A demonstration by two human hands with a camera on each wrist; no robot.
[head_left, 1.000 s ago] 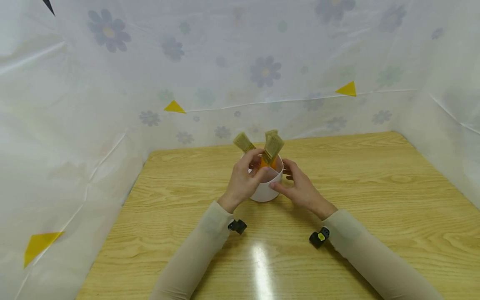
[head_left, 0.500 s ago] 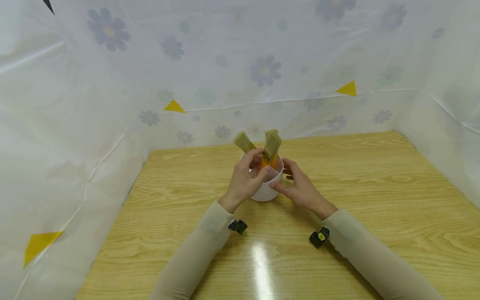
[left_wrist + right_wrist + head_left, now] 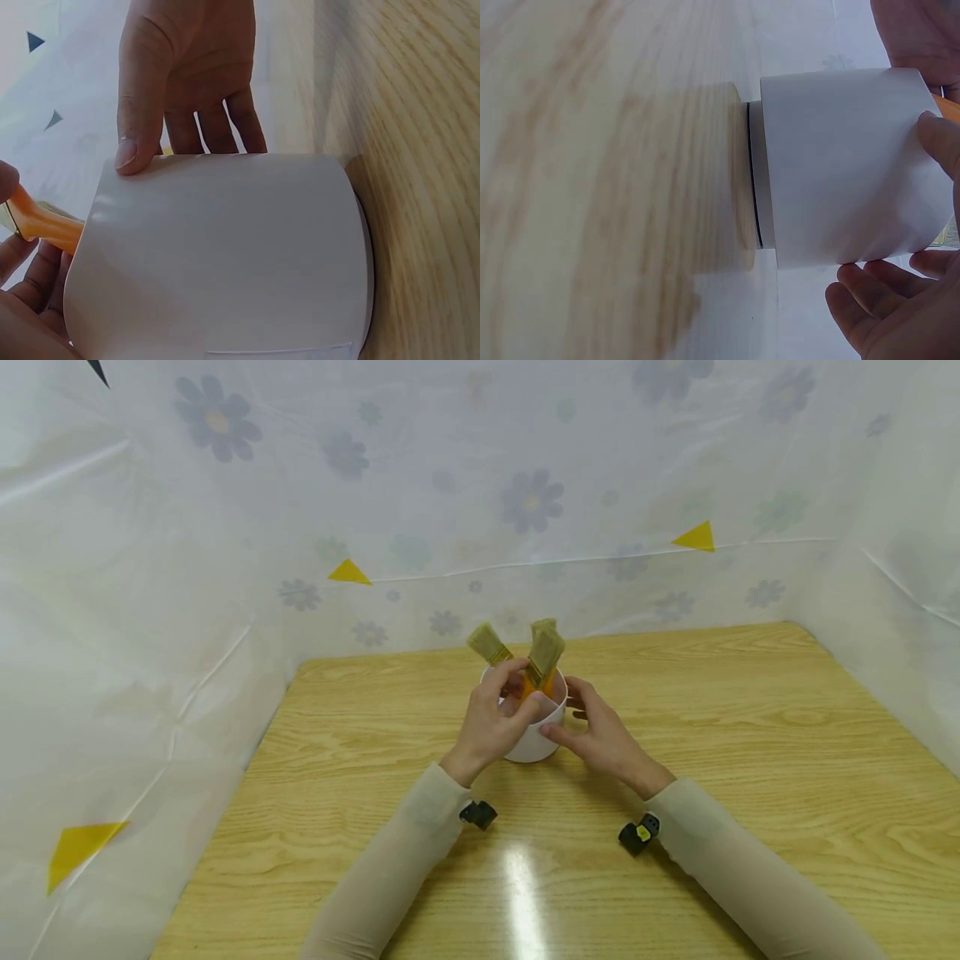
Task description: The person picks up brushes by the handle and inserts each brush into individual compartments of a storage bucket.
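Note:
A white round holder (image 3: 531,747) with an inner divider stands upright on the table. Bristles up, a paintbrush (image 3: 547,648) with an orange handle (image 3: 49,227) sits in it, pinched between thumb and fingers of my left hand (image 3: 483,722) above the rim. Another paintbrush (image 3: 484,639) leans out to the left, and more bristles show just behind the pinched one. My right hand (image 3: 603,739) grips the holder's right side, thumb on the near wall and fingers around the far side. The lower ends of the brushes are hidden inside the holder (image 3: 847,169).
The wood-grain table (image 3: 750,735) spreads out on all sides of the holder. Behind it hangs a flowered plastic sheet (image 3: 450,510) with yellow triangles, and similar sheeting closes the left and right sides.
The pinched paintbrush has tilted slightly to the left and more upright. My left hand has shifted a tiny bit to the right; the right hand keeps its grip on the holder.

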